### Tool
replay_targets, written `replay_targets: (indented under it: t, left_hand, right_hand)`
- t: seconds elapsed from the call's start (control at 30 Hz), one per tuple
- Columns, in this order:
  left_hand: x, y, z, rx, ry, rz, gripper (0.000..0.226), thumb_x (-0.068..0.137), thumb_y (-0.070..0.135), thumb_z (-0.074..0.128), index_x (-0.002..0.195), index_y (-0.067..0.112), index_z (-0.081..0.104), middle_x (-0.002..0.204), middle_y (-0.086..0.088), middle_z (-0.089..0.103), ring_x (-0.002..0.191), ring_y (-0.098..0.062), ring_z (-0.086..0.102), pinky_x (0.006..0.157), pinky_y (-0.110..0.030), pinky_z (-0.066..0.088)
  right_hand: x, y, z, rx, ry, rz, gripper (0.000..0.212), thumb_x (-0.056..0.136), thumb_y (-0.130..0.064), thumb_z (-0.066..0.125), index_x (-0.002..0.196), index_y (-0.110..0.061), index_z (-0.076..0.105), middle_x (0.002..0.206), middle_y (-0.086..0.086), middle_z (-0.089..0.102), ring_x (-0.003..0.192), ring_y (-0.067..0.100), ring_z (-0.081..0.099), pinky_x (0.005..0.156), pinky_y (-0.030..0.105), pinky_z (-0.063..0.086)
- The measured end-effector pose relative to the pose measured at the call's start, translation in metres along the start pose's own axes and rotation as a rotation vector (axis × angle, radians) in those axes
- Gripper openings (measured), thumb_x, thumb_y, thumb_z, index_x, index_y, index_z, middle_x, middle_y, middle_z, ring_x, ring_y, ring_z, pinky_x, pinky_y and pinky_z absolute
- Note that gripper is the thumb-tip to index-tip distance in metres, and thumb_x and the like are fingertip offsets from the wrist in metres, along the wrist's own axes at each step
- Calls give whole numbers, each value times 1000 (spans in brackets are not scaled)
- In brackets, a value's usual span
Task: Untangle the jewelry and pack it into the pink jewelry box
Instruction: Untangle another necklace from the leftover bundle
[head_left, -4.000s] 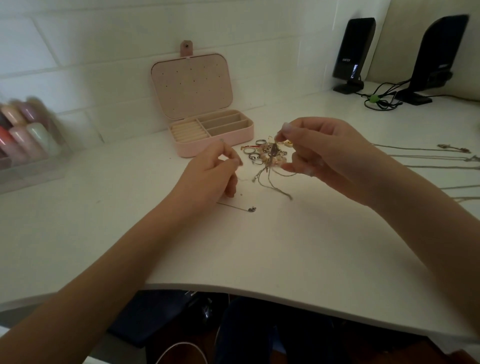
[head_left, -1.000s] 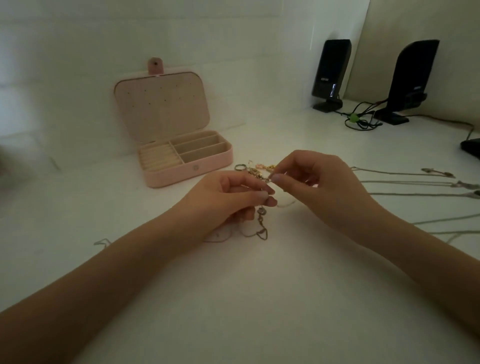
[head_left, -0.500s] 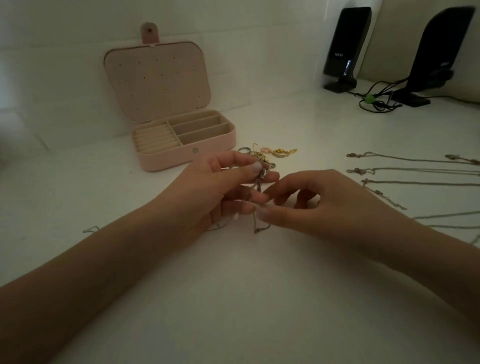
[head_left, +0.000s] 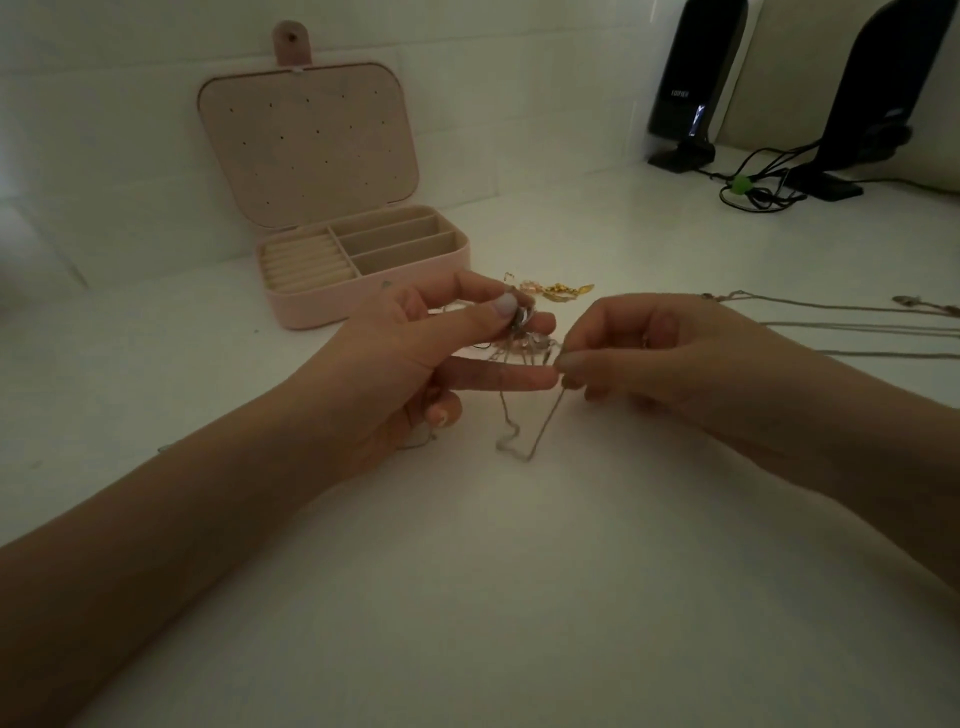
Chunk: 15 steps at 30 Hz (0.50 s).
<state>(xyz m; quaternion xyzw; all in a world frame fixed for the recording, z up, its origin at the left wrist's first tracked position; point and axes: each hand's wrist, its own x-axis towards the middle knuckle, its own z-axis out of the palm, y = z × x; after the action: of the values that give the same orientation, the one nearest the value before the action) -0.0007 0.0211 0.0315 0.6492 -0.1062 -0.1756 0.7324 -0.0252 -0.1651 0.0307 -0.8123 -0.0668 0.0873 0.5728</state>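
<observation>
left hand is pinching a knotted metal tangle; right hand is pinching its thin looping chain above the smooth counter.

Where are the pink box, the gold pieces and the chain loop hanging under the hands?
pink box (head_left: 374, 306), head view, front wall of the base.
gold pieces (head_left: 558, 291), head view, middle of the small pile on the table.
chain loop (head_left: 511, 441), head view, low bend of the loop.
</observation>
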Motion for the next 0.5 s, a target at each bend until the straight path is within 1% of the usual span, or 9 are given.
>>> replay_targets:
  t: [0.07,0.13,0.17,0.2,0.27,0.3,0.37,0.43,0.5]
  left_hand:
    - [1,-2,0,3,41,2,32,76,22,60,105,8,59,96,-5,75,77,-19,74,29,-9,25]
    - [2,-3,0,10,76,7,31,73,23,61,101,10,58,91,-4,75,77,-17,74,29,-8,24]
    - [2,-4,1,13,88,6,28,71,23,62,97,12,58,88,-3,75,77,-16,74,29,-8,23]
    - [1,-4,1,21,98,5,25,70,23,62,93,13,58,86,-2,75,75,-14,73,30,-8,23]
    - [1,-4,1,58,110,11,19,71,23,62,88,15,59,82,-1,75,68,-11,72,30,-9,22]
    - [1,-4,0,80,118,15,15,73,22,63,87,16,60,81,-1,75,62,-8,70,30,-9,20]
    - [2,-4,-2,104,125,23,3,85,14,61,87,15,62,76,1,73,49,-5,58,31,-9,18]
    - [3,-4,-3,102,119,24,16,93,6,52,85,14,63,67,3,67,42,-4,44,33,-8,16]
    - [3,-4,-2,111,115,30,26,93,3,46,81,15,65,60,4,59,40,-4,35,36,-11,13]
  right_hand:
    - [5,-3,-5,78,8,45,16,85,-9,66,70,-16,65,70,0,69,65,5,62,58,19,43]
    - [8,-5,-9,287,13,90,29,79,-4,59,53,-18,61,64,2,68,63,11,65,53,18,48]
    - [8,-6,-10,410,4,98,27,73,-3,55,49,-16,59,62,3,65,61,14,65,52,16,49]
    - [7,-5,-11,522,-15,91,19,68,-6,53,51,-14,56,60,5,62,61,17,65,54,16,51]
    - [5,-5,-12,682,-52,73,3,64,-11,49,62,-12,48,58,6,52,59,20,61,57,21,53]
    - [4,-4,-12,730,-63,72,4,65,-13,48,66,-12,44,55,5,46,56,19,56,56,23,51]
    - [2,-3,-13,769,-72,90,6,68,-13,47,69,-12,41,52,2,33,50,15,40,53,23,41]
    - [2,-3,-14,709,-78,95,8,70,-15,50,71,-13,42,53,-1,22,47,13,26,52,24,31]
    - [2,-2,-12,600,-66,80,15,71,-18,57,69,-15,43,55,-2,16,46,11,19,48,23,30]
